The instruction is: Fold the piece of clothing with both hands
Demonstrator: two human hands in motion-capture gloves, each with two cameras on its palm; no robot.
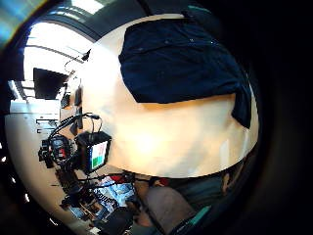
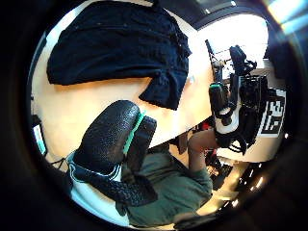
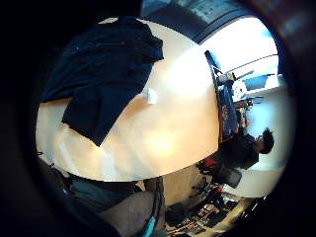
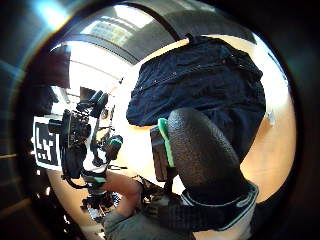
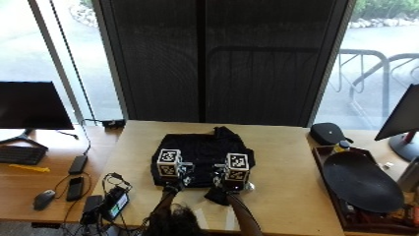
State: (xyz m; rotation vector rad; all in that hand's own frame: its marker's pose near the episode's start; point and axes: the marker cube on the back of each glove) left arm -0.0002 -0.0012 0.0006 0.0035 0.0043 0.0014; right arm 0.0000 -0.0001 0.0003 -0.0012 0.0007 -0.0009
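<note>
A dark navy cloth garment (image 5: 203, 152) lay partly folded in the middle of the pale wooden table (image 5: 288, 162). The left hand (image 5: 171, 186) and right hand (image 5: 225, 188) hovered above its near edge, grasping nothing I could see; whether their fingers were spread or curled, I couldn't tell. The next fold likely called for both hands to take the loose flap (image 3: 91, 116) nearest the person.

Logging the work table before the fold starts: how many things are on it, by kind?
Clothing: 1, the dark garment lying on the table.
Small white item: 1, a scrap beside the garment; I cannot tell what it is.
Gloved hands above the table: 2, left hand and right hand.
Total: 4.
</note>
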